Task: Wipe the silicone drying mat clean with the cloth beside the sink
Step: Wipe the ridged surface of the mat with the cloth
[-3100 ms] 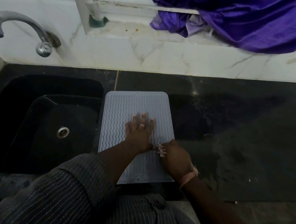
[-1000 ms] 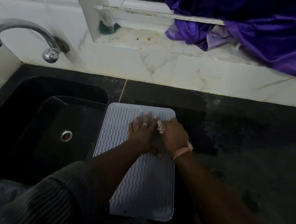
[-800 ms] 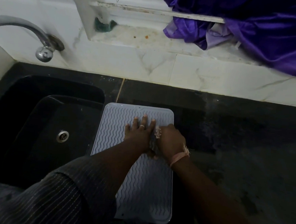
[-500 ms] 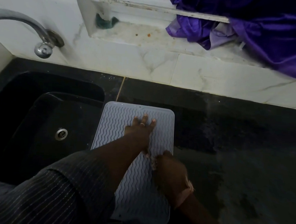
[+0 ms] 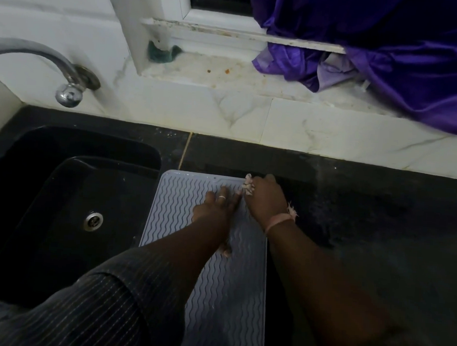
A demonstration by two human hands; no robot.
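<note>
Cloth [image 5: 248, 187] is bunched in your right hand [image 5: 267, 199], the fingers curled tight round it so only a pale wad pokes out at the knuckles. That hand sits at the mat's far right corner, about one o'clock from the mat's middle, right on the rim where the silicone drying mat [image 5: 225, 287] meets the dark counter [image 5: 365, 234]. Your left hand [image 5: 216, 208] lies flat just beside it at nine o'clock, fingers straight and pressed on the wavy ribs, holding nothing (it is only pinning the mat down). The two hands nearly touch.

The mat itself lies lengthwise on the counter, its left edge just beside the black sink [image 5: 67, 211], its near end running off toward six o'clock under your striped sleeve [image 5: 101, 306]. The tap [image 5: 67, 82] hangs at ten o'clock, well apart.

By the look of it you are mid-wipe, at the far end of a stroke along the right-hand strip. The next move, as I judge it, calls for drawing the cloth back toward six o'clock with steady downward pressure, then shifting over to the strip by the sink. Your left hand covers part of the mat, so it would need to move before that patch can be cleaned.
</note>
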